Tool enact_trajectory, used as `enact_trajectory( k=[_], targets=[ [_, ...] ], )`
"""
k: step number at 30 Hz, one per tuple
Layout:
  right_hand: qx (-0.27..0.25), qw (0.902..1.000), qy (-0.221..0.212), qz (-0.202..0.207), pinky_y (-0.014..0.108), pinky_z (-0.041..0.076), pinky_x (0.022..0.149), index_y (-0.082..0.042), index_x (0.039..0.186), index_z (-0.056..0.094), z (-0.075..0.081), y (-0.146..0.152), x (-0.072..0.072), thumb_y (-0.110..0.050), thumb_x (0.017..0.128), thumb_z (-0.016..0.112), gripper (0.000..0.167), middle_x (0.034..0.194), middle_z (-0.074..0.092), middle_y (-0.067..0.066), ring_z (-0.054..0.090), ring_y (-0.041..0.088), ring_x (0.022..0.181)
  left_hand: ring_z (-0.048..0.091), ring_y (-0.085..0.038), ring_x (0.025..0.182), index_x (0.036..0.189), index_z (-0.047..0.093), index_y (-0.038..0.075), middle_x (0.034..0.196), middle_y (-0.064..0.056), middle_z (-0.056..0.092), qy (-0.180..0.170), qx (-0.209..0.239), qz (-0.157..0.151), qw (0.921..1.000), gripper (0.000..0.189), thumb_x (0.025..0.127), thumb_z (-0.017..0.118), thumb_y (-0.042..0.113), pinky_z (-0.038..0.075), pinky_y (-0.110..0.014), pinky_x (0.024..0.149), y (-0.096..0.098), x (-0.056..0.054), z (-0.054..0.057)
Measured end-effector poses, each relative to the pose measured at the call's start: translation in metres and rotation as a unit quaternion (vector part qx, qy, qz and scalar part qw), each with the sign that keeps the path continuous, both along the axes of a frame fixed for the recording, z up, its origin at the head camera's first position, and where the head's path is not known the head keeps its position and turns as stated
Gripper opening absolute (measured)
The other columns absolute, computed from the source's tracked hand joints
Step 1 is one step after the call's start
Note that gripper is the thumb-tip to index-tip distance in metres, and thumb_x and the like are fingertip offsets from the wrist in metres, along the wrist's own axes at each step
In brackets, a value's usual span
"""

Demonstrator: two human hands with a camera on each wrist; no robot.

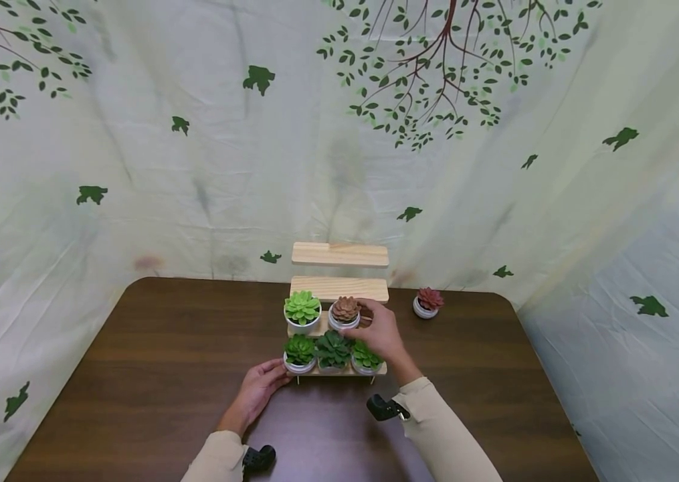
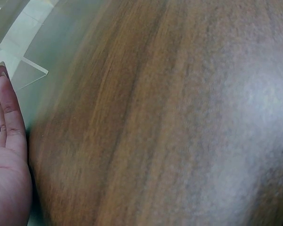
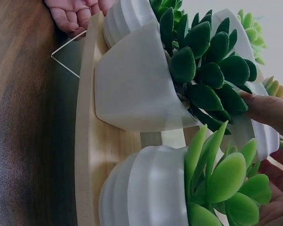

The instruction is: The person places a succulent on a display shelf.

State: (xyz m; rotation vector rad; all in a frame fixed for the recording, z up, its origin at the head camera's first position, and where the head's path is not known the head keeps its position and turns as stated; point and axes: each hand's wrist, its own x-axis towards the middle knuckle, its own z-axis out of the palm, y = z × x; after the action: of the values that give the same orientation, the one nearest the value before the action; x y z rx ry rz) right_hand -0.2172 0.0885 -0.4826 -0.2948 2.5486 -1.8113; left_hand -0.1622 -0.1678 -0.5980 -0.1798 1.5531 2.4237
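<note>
A tiered wooden stand [image 1: 339, 289] holds several small potted succulents. My right hand [image 1: 382, 333] grips the white pot of a brownish succulent [image 1: 346, 309] at the second tier, thumb and fingers at its right side. Left of that pot is a bright green succulent [image 1: 302, 308]. Along the lowest tier are a green succulent [image 1: 300, 349], a dark green succulent [image 1: 332, 348] in a squarish white pot and a lighter green succulent [image 3: 231, 183]. My left hand [image 1: 259, 389], fingers extended, rests at the stand's front left corner, fingertips beside the leftmost pot.
A red succulent [image 1: 429, 299] in a white pot stands on the brown table [image 1: 195, 335], right of the stand. The upper two shelves bear no pots. Behind the table hangs a leaf-patterned curtain [image 1: 291, 167]. A clear support [image 3: 66, 56] shows under the lowest shelf.
</note>
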Motion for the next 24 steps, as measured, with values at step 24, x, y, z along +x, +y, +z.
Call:
enact_trajectory(
  k=[24],
  targets=[
    [0.013,0.9995,-0.021,0.021,0.038,0.056,0.085,0.004,0.127,0.057,0.0001,-0.0044,-0.0062,0.001,0.07,0.083,0.062,0.118,0.062,0.023,0.063,0.036,0.105,0.064,-0.01,0.084,0.099,0.063,0.002,0.09,0.001,0.066,0.009,0.005,-0.007,0.9999,0.02,0.096,0.046,-0.008,0.054,-0.023,0.081,-0.0009,0.0002,-0.0018]
  ],
)
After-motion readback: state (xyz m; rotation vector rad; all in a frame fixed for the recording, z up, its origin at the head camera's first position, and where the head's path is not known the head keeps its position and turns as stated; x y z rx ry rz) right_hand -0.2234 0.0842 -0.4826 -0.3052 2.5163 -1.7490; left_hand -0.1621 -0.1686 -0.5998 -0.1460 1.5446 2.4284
